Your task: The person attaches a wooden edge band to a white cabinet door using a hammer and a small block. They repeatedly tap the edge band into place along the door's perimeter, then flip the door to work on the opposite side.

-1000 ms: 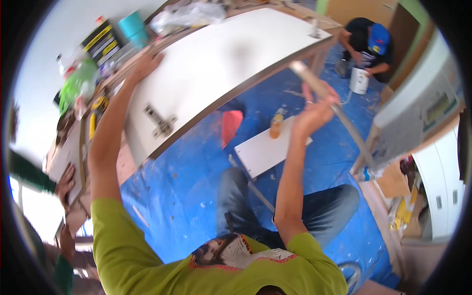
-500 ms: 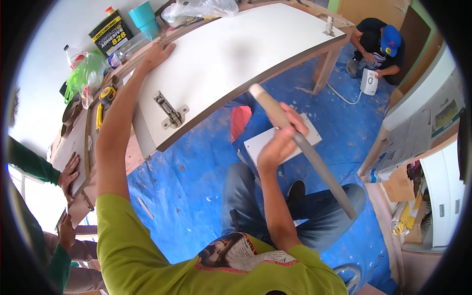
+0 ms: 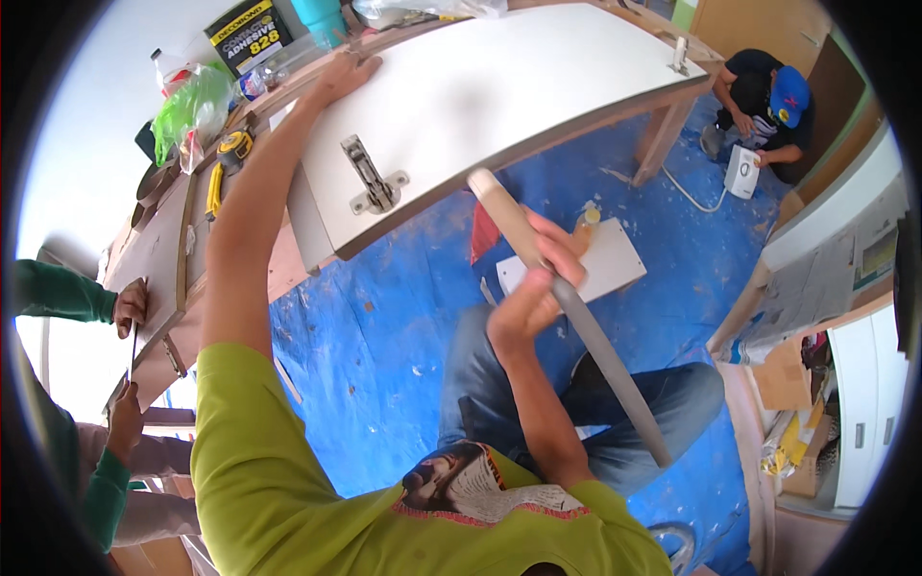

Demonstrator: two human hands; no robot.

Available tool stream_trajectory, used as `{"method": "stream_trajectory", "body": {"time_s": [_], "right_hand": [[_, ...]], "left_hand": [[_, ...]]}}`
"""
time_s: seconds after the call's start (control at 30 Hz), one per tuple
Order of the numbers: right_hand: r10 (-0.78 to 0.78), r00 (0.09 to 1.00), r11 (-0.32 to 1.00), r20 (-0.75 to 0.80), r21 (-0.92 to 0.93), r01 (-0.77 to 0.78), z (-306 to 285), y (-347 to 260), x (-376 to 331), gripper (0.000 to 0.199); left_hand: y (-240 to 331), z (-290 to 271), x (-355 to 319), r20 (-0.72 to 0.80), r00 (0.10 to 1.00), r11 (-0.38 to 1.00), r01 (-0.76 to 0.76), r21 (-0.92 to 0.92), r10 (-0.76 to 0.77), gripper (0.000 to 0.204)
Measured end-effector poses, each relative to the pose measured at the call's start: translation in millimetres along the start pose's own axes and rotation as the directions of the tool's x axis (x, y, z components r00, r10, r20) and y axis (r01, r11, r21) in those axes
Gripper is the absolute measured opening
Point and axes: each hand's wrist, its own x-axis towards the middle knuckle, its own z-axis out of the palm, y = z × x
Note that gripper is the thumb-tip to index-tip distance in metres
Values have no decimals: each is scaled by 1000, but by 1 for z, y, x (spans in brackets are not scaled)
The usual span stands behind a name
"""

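My left hand [image 3: 344,77] lies flat on the far left part of a white cabinet door [image 3: 499,86], fingers stretched out. The door rests on a wooden workbench. A metal cup hinge [image 3: 370,178] sits at its near left corner, and another hinge [image 3: 680,58] at its far right end. My right hand [image 3: 540,278] is closed around a file [image 3: 615,374], long and grey with a tan wooden handle. The handle's pale end is beside the door's near edge; whether they touch I cannot tell. The grey blade slants down to the right over my leg.
A tape measure [image 3: 233,149], a green plastic bag [image 3: 197,101] and an adhesive can [image 3: 248,38] stand left. A co-worker's green-sleeved hands [image 3: 130,305] hold a thin strip there. A white board [image 3: 600,259] with a bottle lies on blue sheeting. Another person crouches far right.
The view has shifted, so the bench appears farther right. My right hand and the file have moved left and down relative to the door. The co-worker's upper hand has lifted off the board.
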Motion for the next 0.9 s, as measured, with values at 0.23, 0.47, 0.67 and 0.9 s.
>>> {"method": "stream_trajectory", "body": {"time_s": [0.23, 0.47, 0.67, 0.9], "right_hand": [[44, 980, 989, 195, -144, -16, 2, -26, -12, 31], [-100, 955, 992, 281, -41, 116, 21, -42, -34, 29], [-199, 957, 978, 209, 101, 181, 20, -59, -47, 26], [-242, 957, 957, 161, 201, 208, 40, -69, -62, 28]], "left_hand": [[-13, 10, -8, -19, 1000, 999, -18, 35, 18, 56], [10, 15, -5, 10, 1000, 996, 18, 88, -19, 62], [47, 1, 0, 41, 999, 996, -6, 86, 2, 65], [8, -4, -4, 98, 994, 992, 36, 118, -47, 63]]}}
